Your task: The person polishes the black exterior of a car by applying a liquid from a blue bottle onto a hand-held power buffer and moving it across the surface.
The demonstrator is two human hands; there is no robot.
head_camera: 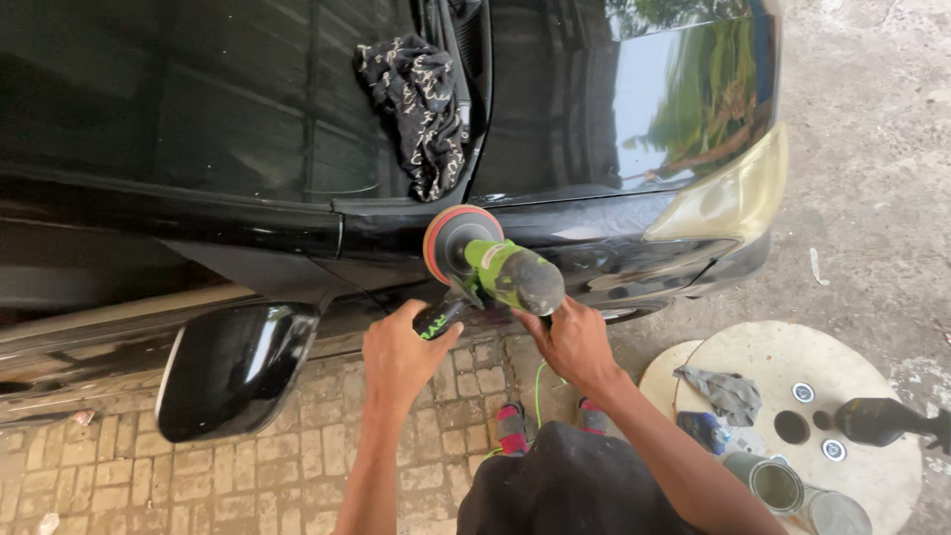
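I hold a green and black power polisher (500, 272) with an orange pad (448, 238) pressed against the front fender of a black car (248, 119). My left hand (404, 349) grips the polisher's black side handle. My right hand (573, 339) is closed on the rear of the tool body. A thin green cord (538, 391) hangs down between my arms. The pad touches the fender just below the edge of the hood.
A dark patterned cloth (421, 94) lies by the windshield base. The side mirror (233, 369) juts out at lower left. To the right, a round wooden spool top (872, 476) carries a grey rag (728, 393), open cans (778, 483) and a black tool (882, 421). Brick paving (248, 476) lies underfoot.
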